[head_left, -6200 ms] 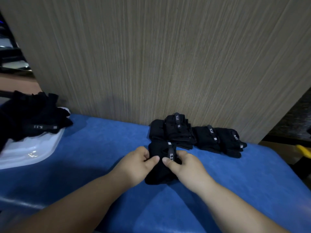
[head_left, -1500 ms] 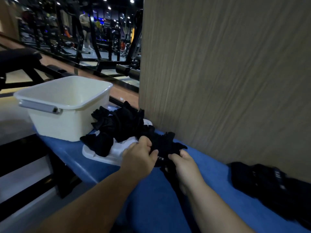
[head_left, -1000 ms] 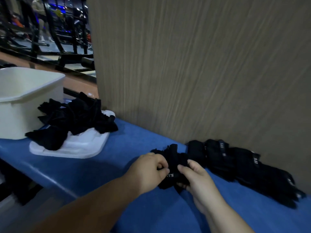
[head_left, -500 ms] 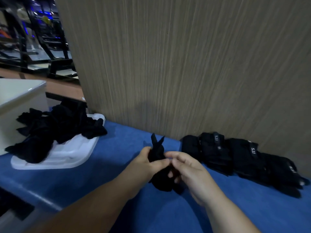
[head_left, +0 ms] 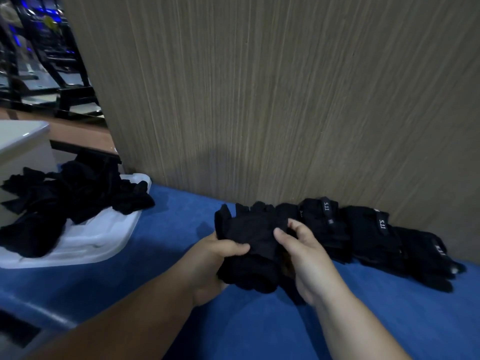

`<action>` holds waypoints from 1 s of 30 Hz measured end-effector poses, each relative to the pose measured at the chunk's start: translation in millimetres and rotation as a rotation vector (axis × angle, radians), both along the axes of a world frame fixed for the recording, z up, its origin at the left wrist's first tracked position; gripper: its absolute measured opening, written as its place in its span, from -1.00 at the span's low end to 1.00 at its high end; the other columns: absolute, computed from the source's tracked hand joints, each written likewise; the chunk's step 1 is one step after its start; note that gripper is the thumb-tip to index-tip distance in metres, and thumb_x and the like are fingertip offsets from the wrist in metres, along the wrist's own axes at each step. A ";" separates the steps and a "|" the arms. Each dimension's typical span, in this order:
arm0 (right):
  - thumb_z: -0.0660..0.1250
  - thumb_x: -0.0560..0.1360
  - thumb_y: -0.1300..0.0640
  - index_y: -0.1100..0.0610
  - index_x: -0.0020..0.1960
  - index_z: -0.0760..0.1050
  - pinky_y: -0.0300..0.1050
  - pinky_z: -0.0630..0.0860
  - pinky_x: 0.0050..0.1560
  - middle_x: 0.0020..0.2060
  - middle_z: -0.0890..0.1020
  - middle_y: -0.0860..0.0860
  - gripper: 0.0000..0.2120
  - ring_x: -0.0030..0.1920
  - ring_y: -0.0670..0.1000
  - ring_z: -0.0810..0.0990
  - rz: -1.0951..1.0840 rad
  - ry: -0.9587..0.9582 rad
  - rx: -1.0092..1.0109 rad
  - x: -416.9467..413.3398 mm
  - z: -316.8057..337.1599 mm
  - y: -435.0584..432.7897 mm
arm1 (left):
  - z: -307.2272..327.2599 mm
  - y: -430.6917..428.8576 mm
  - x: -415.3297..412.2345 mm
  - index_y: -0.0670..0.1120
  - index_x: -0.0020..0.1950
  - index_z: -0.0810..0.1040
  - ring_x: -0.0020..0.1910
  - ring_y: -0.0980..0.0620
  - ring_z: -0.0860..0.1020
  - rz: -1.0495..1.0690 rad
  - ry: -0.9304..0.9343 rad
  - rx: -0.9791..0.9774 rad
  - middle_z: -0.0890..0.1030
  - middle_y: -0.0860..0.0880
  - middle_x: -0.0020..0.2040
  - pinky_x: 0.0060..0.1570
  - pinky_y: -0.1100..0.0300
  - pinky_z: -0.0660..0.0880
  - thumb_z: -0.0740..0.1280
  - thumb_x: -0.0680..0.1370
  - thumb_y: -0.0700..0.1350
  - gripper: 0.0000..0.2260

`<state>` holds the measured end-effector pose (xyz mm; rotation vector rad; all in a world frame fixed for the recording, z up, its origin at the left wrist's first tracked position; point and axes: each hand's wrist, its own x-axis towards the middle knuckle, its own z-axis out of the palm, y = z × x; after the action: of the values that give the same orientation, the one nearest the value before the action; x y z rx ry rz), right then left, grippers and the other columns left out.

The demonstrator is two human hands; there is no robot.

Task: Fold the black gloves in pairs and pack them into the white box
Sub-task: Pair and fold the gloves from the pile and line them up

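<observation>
Black gloves (head_left: 249, 235) lie spread between my hands over the blue surface, fingers pointing away from me. My left hand (head_left: 218, 258) grips their left edge with the thumb on top. My right hand (head_left: 301, 253) pinches their right edge. A row of folded black glove pairs (head_left: 363, 232) lies against the wooden panel to the right. A heap of loose black gloves (head_left: 65, 198) sits on a white lid (head_left: 104, 242) at the left. A corner of the white box (head_left: 23, 146) shows at the far left edge.
A wood-grain panel (head_left: 285, 100) stands upright along the back of the blue bench top (head_left: 259, 328). Dark gym equipment (head_left: 44, 61) fills the background at the upper left. The bench's front edge runs along the lower left.
The gloves that stood bunched upright between my hands half a second ago now lie flat and spread out. Both hands have moved apart to their edges. The view has shifted slightly right.
</observation>
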<state>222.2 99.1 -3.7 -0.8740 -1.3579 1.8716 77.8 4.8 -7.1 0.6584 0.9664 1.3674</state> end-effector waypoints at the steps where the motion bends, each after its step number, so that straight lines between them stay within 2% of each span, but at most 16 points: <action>1: 0.29 0.55 0.26 0.07 0.27 0.38 -0.02 0.59 -0.01 -0.04 0.70 0.13 -0.68 -0.05 0.04 0.68 -0.026 0.026 0.009 0.1 -1.1 2.0 | 0.6 -0.9 0.7 -0.18 0.37 0.44 0.23 -0.15 0.55 -0.006 0.012 -0.021 0.58 -0.18 0.24 0.15 0.05 0.53 0.34 0.51 -0.16 -0.57; 5: 0.31 0.49 0.42 0.00 0.29 0.34 -0.04 0.61 0.00 -0.13 0.67 0.15 -0.51 -0.05 0.09 0.67 -0.066 -0.007 0.109 3.4 -4.4 4.5 | 0.3 -1.5 2.4 -0.16 0.29 0.51 0.18 -0.06 0.59 0.079 0.118 -0.134 0.63 -0.12 0.18 0.20 0.05 0.50 0.24 0.60 0.00 -0.66; 7: 0.32 0.48 0.43 -0.09 0.28 0.36 0.06 0.60 0.04 -0.12 0.68 0.12 -0.46 -0.01 0.13 0.67 -0.046 -0.070 0.208 5.4 -6.8 5.3 | -2.3 -1.7 1.0 -0.19 0.25 0.53 0.02 0.00 0.66 0.163 0.228 -0.178 0.68 -0.09 0.04 -0.02 0.16 0.57 0.27 0.60 -0.07 -0.71; 9: 0.29 0.49 0.44 -0.14 0.26 0.39 0.11 0.60 0.06 -0.06 0.68 0.09 -0.44 0.01 0.11 0.67 0.003 -0.121 0.277 6.6 -7.4 5.4 | -1.0 -3.5 1.2 -0.24 0.20 0.53 -0.25 0.09 0.66 0.156 0.297 -0.179 0.68 -0.05 -0.16 -0.34 0.28 0.52 0.24 0.61 -0.18 -0.78; 11: 0.26 0.48 0.47 -0.12 0.21 0.44 0.17 0.60 0.05 0.00 0.67 0.06 -0.46 -0.03 0.07 0.65 0.061 -0.167 0.305 8.0 -7.2 5.7 | 0.4 -5.1 2.4 -0.25 0.16 0.54 -0.43 0.15 0.59 0.138 0.355 -0.198 0.62 -0.02 -0.31 -0.49 0.34 0.44 0.21 0.61 -0.26 -0.82; 12: 0.25 0.48 0.47 -0.11 0.17 0.47 0.19 0.61 -0.03 0.00 0.66 0.06 -0.49 -0.11 0.05 0.64 0.096 -0.197 0.311 9.2 -5.8 5.8 | 0.8 -5.7 2.4 -0.22 0.15 0.54 -0.44 0.17 0.56 0.134 0.389 -0.209 0.61 -0.01 -0.32 -0.50 0.35 0.42 0.22 0.60 -0.27 -0.83; 13: 0.26 0.47 0.46 -0.09 0.14 0.48 0.13 0.62 -0.19 -0.01 0.65 0.07 -0.52 -0.21 0.03 0.61 0.138 -0.250 0.322 10.9 -3.3 5.4 | 0.8 -5.9 2.4 -0.18 0.15 0.54 -0.40 0.16 0.57 0.127 0.424 -0.219 0.61 -0.01 -0.28 -0.47 0.33 0.45 0.24 0.59 -0.28 -0.83; 14: 0.26 0.47 0.44 -0.08 0.11 0.50 0.00 0.57 -0.36 -0.04 0.65 0.07 -0.56 -0.30 0.00 0.57 0.178 -0.324 0.339 13.3 0.4 4.7 | -0.1 -5.9 2.2 -0.14 0.15 0.53 -0.29 0.12 0.62 0.118 0.454 -0.225 0.64 -0.04 -0.18 -0.38 0.27 0.52 0.27 0.58 -0.27 -0.82; 15: 0.28 0.48 0.42 -0.06 0.09 0.51 -0.10 0.51 -0.44 -0.07 0.64 0.06 -0.59 -0.36 -0.03 0.54 0.213 -0.405 0.356 16.3 3.3 4.7 | -2.6 -5.9 1.7 -0.09 0.16 0.53 -0.14 0.04 0.65 0.108 0.478 -0.234 0.65 -0.08 -0.06 -0.24 0.17 0.59 0.30 0.56 -0.27 -0.80; 17: 0.30 0.48 0.41 -0.04 0.10 0.51 -0.12 0.50 -0.42 -0.05 0.63 0.07 -0.62 -0.36 -0.01 0.55 0.258 -0.505 0.357 22.1 7.1 5.3 | -5.2 -6.6 2.9 0.01 0.15 0.51 0.02 -0.09 0.63 0.080 0.521 -0.251 0.63 -0.12 0.07 -0.07 0.01 0.61 0.37 0.51 -0.26 -0.73; 20: 0.32 0.47 0.41 0.00 0.14 0.50 -0.05 0.54 -0.30 0.01 0.63 0.11 -0.62 -0.28 0.05 0.59 0.292 -0.522 0.286 32.2 13.2 3.9 | -5.5 -9.2 9.3 0.09 0.19 0.42 0.07 -0.13 0.62 0.004 0.550 -0.248 0.57 -0.12 0.15 0.04 -0.10 0.59 0.40 0.49 -0.27 -0.61; 23: 0.34 0.47 0.38 -0.02 0.18 0.47 -0.13 0.54 -0.36 -0.03 0.64 0.08 -0.60 -0.38 -0.05 0.58 0.341 -0.666 0.355 43.8 17.1 0.5 | -5.9 -10.9 17.9 0.21 0.40 0.25 0.08 -0.04 0.61 -0.062 0.524 -0.210 0.44 0.00 0.26 -0.05 0.05 0.61 0.43 0.49 -0.20 -0.39; 25: 0.36 0.45 0.37 -0.03 0.19 0.47 -0.13 0.56 -0.32 -0.04 0.64 0.07 -0.58 -0.35 -0.04 0.59 0.341 -0.716 0.381 49.5 19.1 -1.6 | -2.2 -10.5 25.3 0.18 0.33 0.36 0.01 0.05 0.60 -0.053 0.568 -0.168 0.49 0.07 0.15 -0.19 0.18 0.57 0.36 0.54 -0.09 -0.60; 27: 0.38 0.44 0.38 -0.03 0.17 0.48 -0.10 0.59 -0.26 -0.03 0.63 0.06 -0.58 -0.29 -0.01 0.60 0.312 -0.710 0.359 54.5 19.4 -2.1 | -1.2 -7.7 32.1 0.06 0.16 0.52 -0.11 0.11 0.55 -0.002 0.677 -0.144 0.56 0.05 0.00 -0.29 0.24 0.51 0.29 0.59 -0.04 -0.84; 28: 0.39 0.43 0.36 -0.04 0.17 0.49 -0.11 0.58 -0.23 -0.02 0.62 0.05 -0.58 -0.27 -0.01 0.59 0.300 -0.728 0.372 56.9 18.9 -2.6 | -3.8 -5.7 33.7 0.04 0.10 0.56 -0.14 0.12 0.54 0.019 0.772 -0.134 0.58 0.04 -0.04 -0.30 0.28 0.48 0.27 0.59 -0.04 -0.87; 30: 0.42 0.40 0.27 -0.08 0.19 0.49 -0.22 0.54 -0.18 0.01 0.55 0.01 -0.57 -0.24 -0.08 0.54 0.274 -0.875 0.524 63.4 17.0 -3.0 | -8.3 -3.2 37.0 0.06 0.07 0.60 -0.07 0.14 0.55 0.038 1.034 -0.117 0.59 0.10 -0.06 -0.24 0.40 0.43 0.28 0.59 -0.04 -0.87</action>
<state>285.6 96.1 13.3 -1.3255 -2.4492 1.1873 114.9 1.6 -15.4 1.3042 1.8524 0.9452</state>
